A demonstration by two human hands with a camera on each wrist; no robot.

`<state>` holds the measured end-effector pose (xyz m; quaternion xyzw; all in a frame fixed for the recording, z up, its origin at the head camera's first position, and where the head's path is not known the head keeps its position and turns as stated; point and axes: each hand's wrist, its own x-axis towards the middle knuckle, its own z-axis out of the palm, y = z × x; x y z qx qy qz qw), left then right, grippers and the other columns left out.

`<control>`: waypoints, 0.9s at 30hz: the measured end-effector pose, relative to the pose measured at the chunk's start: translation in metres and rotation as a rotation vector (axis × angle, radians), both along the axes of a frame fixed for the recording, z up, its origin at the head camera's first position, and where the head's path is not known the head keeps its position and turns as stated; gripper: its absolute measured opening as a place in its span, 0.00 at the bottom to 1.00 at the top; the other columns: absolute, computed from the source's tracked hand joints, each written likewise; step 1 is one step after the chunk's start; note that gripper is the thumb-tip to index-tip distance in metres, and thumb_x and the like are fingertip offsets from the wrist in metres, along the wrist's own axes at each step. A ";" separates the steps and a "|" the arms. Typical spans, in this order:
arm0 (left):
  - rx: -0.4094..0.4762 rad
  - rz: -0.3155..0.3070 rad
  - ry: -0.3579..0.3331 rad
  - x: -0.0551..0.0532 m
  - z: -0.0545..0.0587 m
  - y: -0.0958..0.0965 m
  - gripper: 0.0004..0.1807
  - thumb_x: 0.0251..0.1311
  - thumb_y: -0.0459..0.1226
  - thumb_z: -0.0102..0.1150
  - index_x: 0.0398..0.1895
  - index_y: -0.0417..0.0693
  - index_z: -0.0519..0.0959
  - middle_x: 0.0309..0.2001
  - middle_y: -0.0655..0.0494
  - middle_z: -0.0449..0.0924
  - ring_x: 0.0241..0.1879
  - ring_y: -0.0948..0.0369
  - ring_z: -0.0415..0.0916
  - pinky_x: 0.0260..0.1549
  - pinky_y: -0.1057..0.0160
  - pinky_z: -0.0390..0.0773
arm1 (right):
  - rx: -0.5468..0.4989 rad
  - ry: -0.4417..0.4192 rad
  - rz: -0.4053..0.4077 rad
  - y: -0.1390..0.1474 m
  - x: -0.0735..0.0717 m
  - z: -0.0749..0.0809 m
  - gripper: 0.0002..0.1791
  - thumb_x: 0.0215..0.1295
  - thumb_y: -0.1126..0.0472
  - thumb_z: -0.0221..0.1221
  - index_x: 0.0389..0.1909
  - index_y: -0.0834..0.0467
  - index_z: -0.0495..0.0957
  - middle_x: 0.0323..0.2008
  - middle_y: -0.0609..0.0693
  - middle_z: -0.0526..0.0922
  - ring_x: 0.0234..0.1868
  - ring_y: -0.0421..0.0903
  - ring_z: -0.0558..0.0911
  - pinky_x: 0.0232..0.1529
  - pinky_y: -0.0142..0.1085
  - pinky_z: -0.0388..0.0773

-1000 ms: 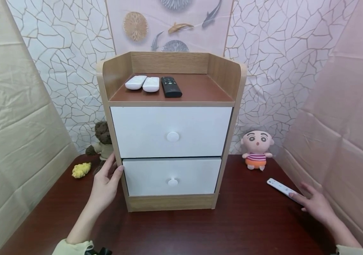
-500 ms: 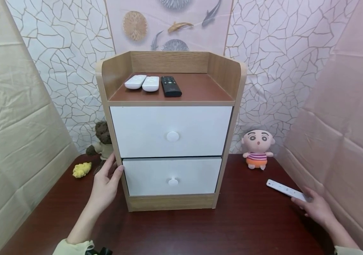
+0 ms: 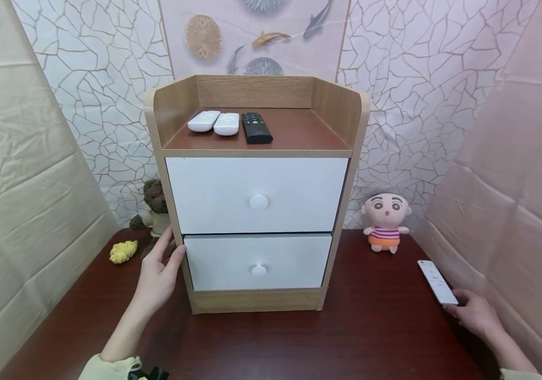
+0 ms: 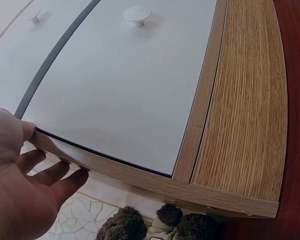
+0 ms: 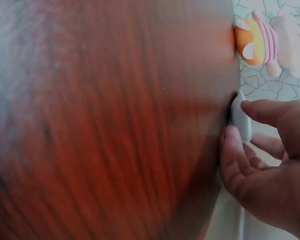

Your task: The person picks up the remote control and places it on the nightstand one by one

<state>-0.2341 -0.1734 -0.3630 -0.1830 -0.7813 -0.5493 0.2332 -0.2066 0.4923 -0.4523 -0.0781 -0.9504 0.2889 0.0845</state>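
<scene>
My left hand (image 3: 154, 277) holds the left edge of a wood-trimmed cabinet (image 3: 257, 301). In the left wrist view its thumb lies on the front edge, and the fingers reach along the outer side. Both white drawers, upper (image 3: 214, 195) and lower (image 3: 218, 264), are closed, each with a round knob. At the right of the table, my right hand (image 3: 477, 315) pinches the near end of a slim white remote control (image 3: 436, 281). The right wrist view shows the remote (image 5: 245, 125) edge-on between thumb and fingers, close to the tabletop.
Two white remotes (image 3: 226, 124) and a black remote (image 3: 256, 128) lie on the cabinet top. A cartoon doll (image 3: 386, 221) sits at the right. A brown teddy bear (image 3: 156, 211) and a yellow item (image 3: 123, 252) are at the left. Fabric walls (image 3: 485, 211) flank the table (image 3: 261, 348).
My right hand has closed its grip on the white remote's near end and swung it from a slant to pointing more away from me. The left hand keeps its place on the cabinet.
</scene>
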 end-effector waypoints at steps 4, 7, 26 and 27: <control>-0.001 -0.003 -0.005 0.001 0.000 0.000 0.31 0.79 0.30 0.48 0.80 0.33 0.54 0.75 0.35 0.60 0.69 0.40 0.65 0.53 0.82 0.68 | 0.055 0.016 -0.011 0.003 -0.002 -0.004 0.31 0.67 0.61 0.65 0.55 0.85 0.67 0.27 0.57 0.85 0.26 0.46 0.81 0.28 0.36 0.76; -0.012 0.006 0.000 0.001 0.000 0.000 0.30 0.79 0.31 0.48 0.80 0.35 0.55 0.75 0.36 0.62 0.69 0.40 0.66 0.53 0.82 0.68 | 0.094 0.031 -0.033 0.002 -0.004 -0.005 0.36 0.66 0.53 0.66 0.55 0.83 0.69 0.34 0.66 0.84 0.34 0.57 0.83 0.35 0.43 0.76; -0.012 0.002 -0.007 -0.001 -0.002 -0.002 0.31 0.79 0.31 0.48 0.80 0.35 0.54 0.75 0.36 0.62 0.69 0.41 0.66 0.52 0.82 0.69 | 0.116 0.031 -0.170 -0.009 -0.016 -0.006 0.30 0.62 0.54 0.65 0.47 0.80 0.74 0.42 0.79 0.79 0.44 0.78 0.75 0.45 0.61 0.68; -0.012 0.002 -0.008 -0.001 -0.002 -0.002 0.31 0.79 0.31 0.48 0.80 0.35 0.54 0.75 0.36 0.62 0.69 0.41 0.66 0.52 0.82 0.69 | 0.115 0.029 -0.176 -0.009 -0.016 -0.006 0.29 0.62 0.54 0.65 0.47 0.80 0.75 0.42 0.78 0.79 0.44 0.78 0.75 0.46 0.61 0.68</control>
